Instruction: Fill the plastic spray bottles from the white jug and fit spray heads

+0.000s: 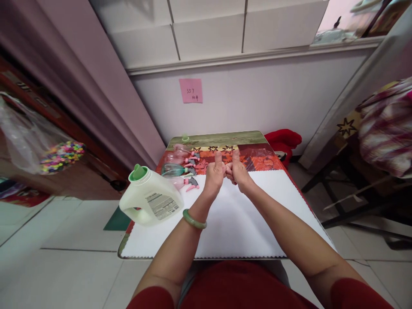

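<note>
My left hand and my right hand are held up over the middle of the table. Both are curled into fists with thumbs pointing up, their knuckles meeting or nearly so, and nothing shows in either. To the left of my left hand, several small spray bottles in pink and green lie on their sides, their trigger heads toward my hands. Closer to me on the left stands a large pale jug with a handle, a printed label and a green spout at its uncapped mouth. Under my hands spreads a white scalloped mat.
A small green cap sits at the table's far edge. The patterned table stands against a wall bearing a pink note. A dark stool is at right, a red plush thing behind, a plastic bag at left.
</note>
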Demonstrator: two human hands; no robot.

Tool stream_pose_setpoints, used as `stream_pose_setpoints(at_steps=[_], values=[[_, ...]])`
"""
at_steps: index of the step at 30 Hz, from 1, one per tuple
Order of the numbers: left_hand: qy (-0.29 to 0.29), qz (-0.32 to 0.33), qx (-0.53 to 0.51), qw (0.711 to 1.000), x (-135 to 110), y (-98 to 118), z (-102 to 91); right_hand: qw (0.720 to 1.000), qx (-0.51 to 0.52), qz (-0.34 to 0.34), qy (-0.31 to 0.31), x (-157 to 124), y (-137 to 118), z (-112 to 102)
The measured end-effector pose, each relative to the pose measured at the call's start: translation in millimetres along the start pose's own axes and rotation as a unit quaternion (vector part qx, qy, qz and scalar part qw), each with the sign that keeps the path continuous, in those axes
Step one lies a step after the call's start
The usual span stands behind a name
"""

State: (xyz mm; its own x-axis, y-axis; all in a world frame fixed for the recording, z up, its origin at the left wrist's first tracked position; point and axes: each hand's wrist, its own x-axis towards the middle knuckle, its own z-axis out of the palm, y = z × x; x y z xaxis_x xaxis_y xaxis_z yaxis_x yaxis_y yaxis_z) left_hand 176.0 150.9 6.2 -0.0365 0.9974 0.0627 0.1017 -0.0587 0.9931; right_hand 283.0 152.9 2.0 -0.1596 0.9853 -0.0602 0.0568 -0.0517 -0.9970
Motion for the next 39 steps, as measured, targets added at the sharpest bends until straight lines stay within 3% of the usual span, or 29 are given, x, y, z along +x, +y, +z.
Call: stream_pose_setpoints(at_steps=[3, 5, 8, 10, 16, 23, 26, 30, 39], values=[[0.0, 0.005, 0.012, 1.0, 0, -10, 0.3, 0.999, 0.04, 0.029, 0.01, -2, 0, 0], [-0.007, 0.012, 0.076, 0.997, -4, -25, -3.2, 0.998, 0.049, 0.039, -0.008, -5, 7, -2], [-0.006, 0.011, 0.217, 0.976, -14, -57, -16.2, 0.996, 0.04, 0.069, -0.035, -10, 35, -9], [0.026, 0.008, 0.283, 0.959, -23, -78, -28.6, 0.998, 0.011, 0.06, -0.035, -12, 64, -15], [0.135, -0.015, 0.439, 0.888, -35, -125, -58.9, 0.99, -0.101, 0.017, 0.099, -10, 141, -29], [0.166, -0.072, 0.514, 0.839, -22, -152, -78.7, 0.991, -0.093, 0.002, 0.1, -12, 162, -32], [0.162, -0.063, 0.52, 0.836, -14, -152, -87.7, 0.992, -0.083, -0.016, 0.091, -15, 163, -33], [0.137, 0.002, 0.51, 0.849, -10, -137, -90.3, 0.993, -0.079, -0.027, 0.082, -17, 164, -32], [0.102, 0.207, 0.363, 0.903, -22, -76, -47.9, 0.99, -0.107, -0.051, 0.082, -15, 173, -26]])
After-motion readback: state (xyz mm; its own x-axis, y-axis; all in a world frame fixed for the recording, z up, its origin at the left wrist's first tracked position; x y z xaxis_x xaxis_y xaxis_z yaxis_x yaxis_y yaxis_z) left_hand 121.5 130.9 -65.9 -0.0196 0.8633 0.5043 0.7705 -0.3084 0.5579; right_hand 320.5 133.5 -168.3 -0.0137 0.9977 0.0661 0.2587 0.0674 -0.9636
